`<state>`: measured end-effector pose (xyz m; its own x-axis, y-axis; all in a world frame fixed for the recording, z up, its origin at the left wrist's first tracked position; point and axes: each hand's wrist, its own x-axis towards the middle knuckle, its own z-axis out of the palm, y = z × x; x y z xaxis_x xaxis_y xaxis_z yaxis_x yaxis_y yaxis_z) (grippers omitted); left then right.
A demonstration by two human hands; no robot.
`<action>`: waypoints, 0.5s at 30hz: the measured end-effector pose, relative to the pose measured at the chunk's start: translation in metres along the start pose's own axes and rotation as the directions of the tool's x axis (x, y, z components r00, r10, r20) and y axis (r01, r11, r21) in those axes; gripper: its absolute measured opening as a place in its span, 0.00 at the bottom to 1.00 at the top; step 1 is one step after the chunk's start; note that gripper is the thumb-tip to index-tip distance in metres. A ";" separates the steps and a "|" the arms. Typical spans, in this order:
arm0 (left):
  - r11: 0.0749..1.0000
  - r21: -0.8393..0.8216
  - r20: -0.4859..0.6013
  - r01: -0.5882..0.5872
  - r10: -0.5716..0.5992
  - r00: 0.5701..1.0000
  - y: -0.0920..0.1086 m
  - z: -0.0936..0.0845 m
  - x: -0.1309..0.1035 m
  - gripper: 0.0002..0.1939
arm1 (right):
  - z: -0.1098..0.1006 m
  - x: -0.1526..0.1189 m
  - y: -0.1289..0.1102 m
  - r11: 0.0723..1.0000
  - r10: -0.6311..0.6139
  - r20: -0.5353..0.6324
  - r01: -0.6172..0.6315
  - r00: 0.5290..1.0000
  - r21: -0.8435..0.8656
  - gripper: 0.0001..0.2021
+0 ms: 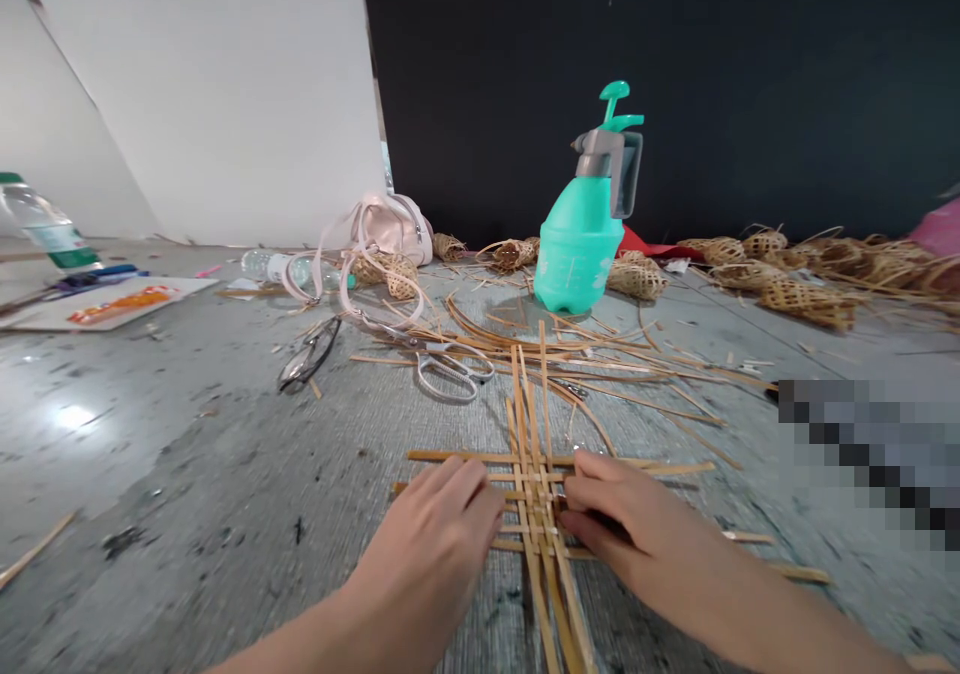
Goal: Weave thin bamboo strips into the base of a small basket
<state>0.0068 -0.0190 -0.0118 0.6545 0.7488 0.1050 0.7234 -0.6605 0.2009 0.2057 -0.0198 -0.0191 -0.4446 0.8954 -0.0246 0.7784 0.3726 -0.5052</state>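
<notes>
Flat bamboo strips cross over and under each other in an open weave on the grey table. The long strips run away from me, and the shorter ones lie sideways. My left hand is closed over the sideways strips at the left of the weave, its fingertips hidden beneath the hand. On the other side, my right hand has its thumb and fingers pinched on strips at the right edge of the crossing. Strip ends stick out past both hands.
Beyond the weave lie scissors, loose strips and eyeglasses. A turquoise spray bottle stands further back. Woven bamboo pieces line the right rear. A pink bag and a lying bottle are at back left.
</notes>
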 end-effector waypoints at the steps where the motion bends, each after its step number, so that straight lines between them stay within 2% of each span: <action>1: 1.000 0.000 -0.005 -0.007 0.007 1.000 0.000 0.002 0.000 0.11 | 0.000 0.000 0.000 1.000 0.000 -0.010 0.000 1.000 -0.015 0.12; 5: 1.000 0.014 -0.030 -0.010 0.011 0.999 -0.001 0.007 0.001 0.09 | 0.002 -0.001 0.004 0.996 -0.042 -0.053 0.037 0.998 -0.087 0.10; 8: 0.999 0.001 -0.024 0.052 -0.052 0.998 0.000 0.007 0.005 0.08 | 0.008 -0.001 0.003 0.984 -0.068 -0.091 0.051 0.994 -0.172 0.09; 12: 0.980 -0.125 0.013 0.155 -0.154 0.988 0.003 0.004 0.009 0.06 | 0.017 -0.003 -0.001 0.929 -0.064 -0.226 -0.024 0.972 -0.368 0.08; 15: 0.973 -0.148 0.037 0.178 -0.174 0.984 0.004 0.002 0.009 0.06 | 0.020 -0.002 -0.002 0.917 -0.079 -0.252 -0.029 0.964 -0.397 0.08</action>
<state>0.0161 -0.0152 -0.0119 0.5261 0.8498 0.0322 0.7878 -0.5013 0.3578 0.1963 -0.0274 -0.0349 -0.3781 0.8958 0.2336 0.9029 0.4125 -0.1205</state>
